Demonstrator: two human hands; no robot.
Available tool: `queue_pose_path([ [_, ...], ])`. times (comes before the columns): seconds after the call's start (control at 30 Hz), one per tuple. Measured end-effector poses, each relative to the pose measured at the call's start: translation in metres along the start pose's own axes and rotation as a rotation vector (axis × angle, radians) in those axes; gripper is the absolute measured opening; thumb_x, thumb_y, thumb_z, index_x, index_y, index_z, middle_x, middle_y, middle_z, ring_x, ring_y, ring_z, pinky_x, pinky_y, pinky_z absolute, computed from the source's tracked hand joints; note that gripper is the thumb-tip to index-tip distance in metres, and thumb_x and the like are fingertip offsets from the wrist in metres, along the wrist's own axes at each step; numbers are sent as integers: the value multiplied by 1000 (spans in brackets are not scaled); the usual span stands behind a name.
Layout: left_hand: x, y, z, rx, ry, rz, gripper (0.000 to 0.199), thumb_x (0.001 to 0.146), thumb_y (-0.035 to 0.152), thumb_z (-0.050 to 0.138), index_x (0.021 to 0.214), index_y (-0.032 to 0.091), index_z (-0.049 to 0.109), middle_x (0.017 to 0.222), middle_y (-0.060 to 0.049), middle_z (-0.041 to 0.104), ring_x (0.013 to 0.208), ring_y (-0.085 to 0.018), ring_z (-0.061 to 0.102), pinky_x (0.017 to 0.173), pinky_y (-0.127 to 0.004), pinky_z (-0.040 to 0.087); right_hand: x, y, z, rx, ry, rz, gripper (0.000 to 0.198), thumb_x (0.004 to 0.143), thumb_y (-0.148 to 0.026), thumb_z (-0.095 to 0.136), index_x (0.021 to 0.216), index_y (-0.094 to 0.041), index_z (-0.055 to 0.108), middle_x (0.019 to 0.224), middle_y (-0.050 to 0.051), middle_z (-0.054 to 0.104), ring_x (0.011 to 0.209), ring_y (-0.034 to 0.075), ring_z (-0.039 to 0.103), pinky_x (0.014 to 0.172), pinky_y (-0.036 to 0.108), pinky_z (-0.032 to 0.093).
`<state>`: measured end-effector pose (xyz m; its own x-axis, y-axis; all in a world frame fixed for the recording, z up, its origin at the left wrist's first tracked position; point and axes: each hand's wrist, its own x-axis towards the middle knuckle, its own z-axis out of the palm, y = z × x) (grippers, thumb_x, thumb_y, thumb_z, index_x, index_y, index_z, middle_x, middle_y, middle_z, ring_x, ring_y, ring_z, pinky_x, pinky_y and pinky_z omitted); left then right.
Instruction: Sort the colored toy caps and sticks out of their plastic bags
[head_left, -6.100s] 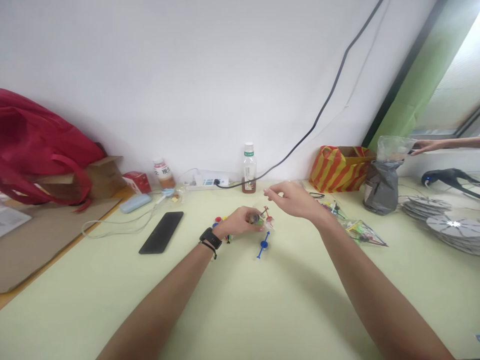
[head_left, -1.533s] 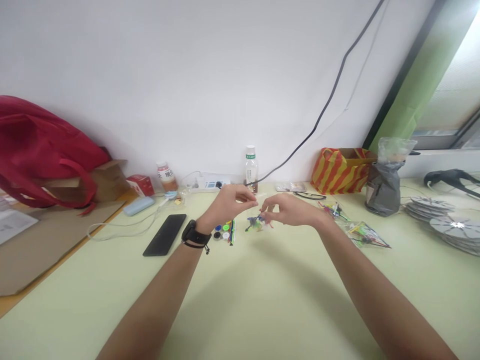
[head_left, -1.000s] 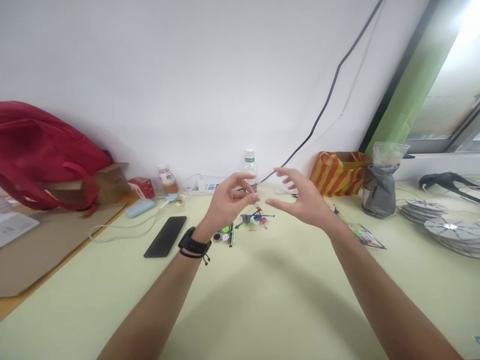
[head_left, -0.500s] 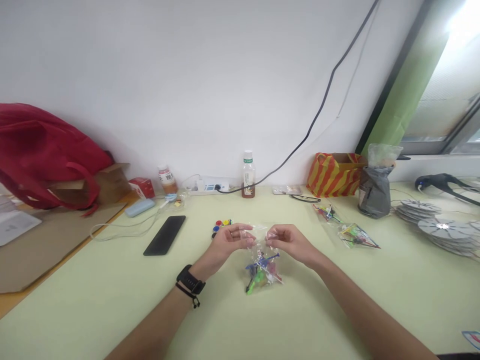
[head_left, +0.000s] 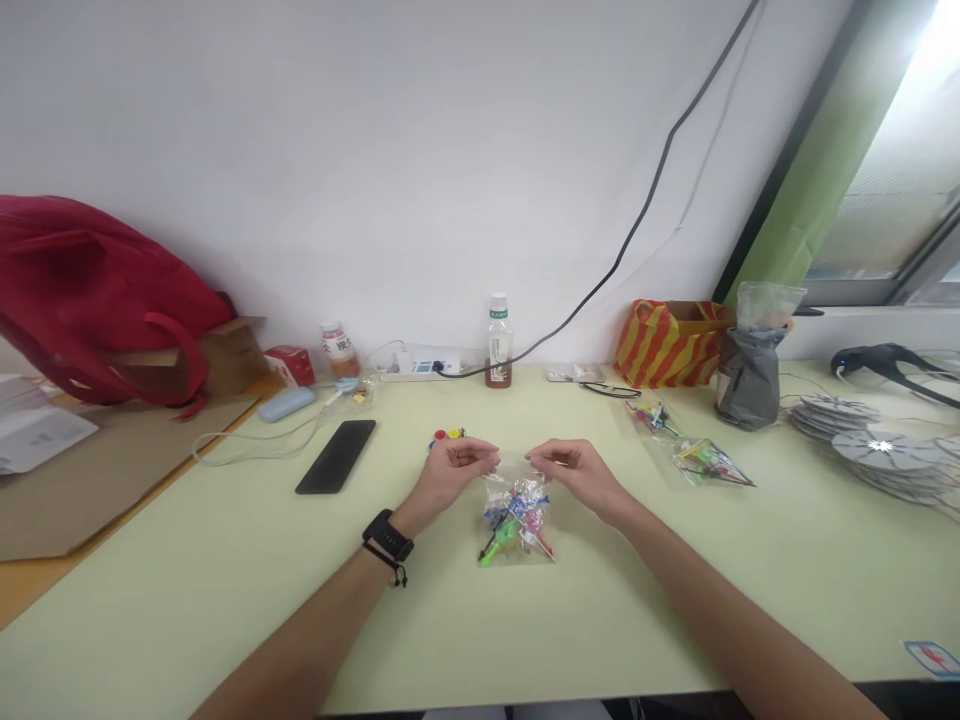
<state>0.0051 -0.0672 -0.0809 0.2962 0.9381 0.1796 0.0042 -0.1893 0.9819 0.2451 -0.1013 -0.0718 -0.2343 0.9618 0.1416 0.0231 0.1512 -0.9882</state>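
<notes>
Sticker [head_left: 932, 658]: nearest to us, by the front edge of the tabletop [head_left: 465, 640], lower right of the frame.
Black watch [head_left: 388, 535]: on the left wrist, left of lower centre, with a black cord bracelet [head_left: 385, 561] beside it.
Clear bag [head_left: 517, 530]: just below the middle of the frame; inside it we see plastic pieces in blue, green, pink, white and black — whether its bottom touches the tabletop, we cannot tell.
Hands: left hand [head_left: 450, 475] and right hand [head_left: 577, 475] are both narrowed to a pinch, holding the bag's top edge near its two upper corners.
Phone [head_left: 336, 457]: lying dark, left of centre.
Two filled bags [head_left: 712, 463]: lying close together, right of centre, coloured pieces inside.
Small discs [head_left: 440, 436]: red, yellow and blue, just beyond the left hand — partly hidden by it.
Bottle [head_left: 498, 340]: upright by the wall [head_left: 375, 150], at centre; we see a striped bag [head_left: 671, 345] to the right.
Black cable [head_left: 671, 135]: slanting from upper right to the power strip [head_left: 427, 364].
</notes>
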Motion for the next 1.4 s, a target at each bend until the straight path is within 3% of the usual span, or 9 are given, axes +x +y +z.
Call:
queue_pose_path([
  [0.13,2,-3,-2,29,18,52,33,76,40,87,98,17,80,76,-5,74,69,-17,66,69,-29,58,1,2,-4,28,48,3,42,76,-48,80,105,-18,79,78,3,70,73,17,60,70,31,49],
  [0.2,1,-3,-3,9,9,50,32,77,39,85,101,18,80,81,-5,75,73,-17,67,71,-29,57,2,5,-5,55,54,12,43,76,-47,79,109,-18,79,80,4,70,75,17,60,71,32,48],
  [0.3,0,-3,-3,-28,20,11,26,80,37,83,100,20,81,93,-7,77,83,-19,69,78,-31,57,4,11,-6,119,72,50,40,75,-45,79,106,-18,80,84,6,73,77,18,60,74,33,48],
  [0.5,-1,-1,-2,-160,30,-15,23,87,35,73,97,16,81,94,-10,76,88,-20,68,83,-30,55,5,13,-5,218,60,16,28,78,-37,72,95,-18,83,93,9,74,85,19,61,80,33,48],
  [0.7,-3,0,6,-85,95,81,27,83,38,81,74,15,69,70,-2,66,73,-15,62,73,-26,52,2,6,-1,33,53,-83,21,80,-36,72,91,-20,80,87,5,70,81,19,60,75,32,47],
  [0.87,-3,0,8,-136,10,12,37,78,35,86,106,18,69,76,-1,69,73,-15,64,70,-25,52,1,7,1,59,23,-116,28,80,-36,77,103,-22,75,87,3,67,82,19,61,76,32,48],
  [1.0,-3,0,8,-72,-19,0,35,74,34,89,99,14,76,85,-6,72,79,-17,66,75,-27,54,1,7,1,66,21,-94,38,83,-43,77,115,-23,71,93,4,68,85,19,62,76,32,50],
  [1.2,-4,2,9,-30,-54,12,34,75,34,88,102,15,77,100,-9,75,93,-21,69,82,-28,55,4,12,5,34,-56,-37,35,83,-51,75,96,-19,75,84,5,71,75,18,61,71,32,49],
  [1.4,-2,-2,10,6,-123,-6,30,83,41,81,96,14,79,91,-10,77,79,-19,70,75,-28,56,3,11,5,28,-28,-29,33,79,-48,80,95,-19,76,89,5,73,77,19,63,71,31,49],
])
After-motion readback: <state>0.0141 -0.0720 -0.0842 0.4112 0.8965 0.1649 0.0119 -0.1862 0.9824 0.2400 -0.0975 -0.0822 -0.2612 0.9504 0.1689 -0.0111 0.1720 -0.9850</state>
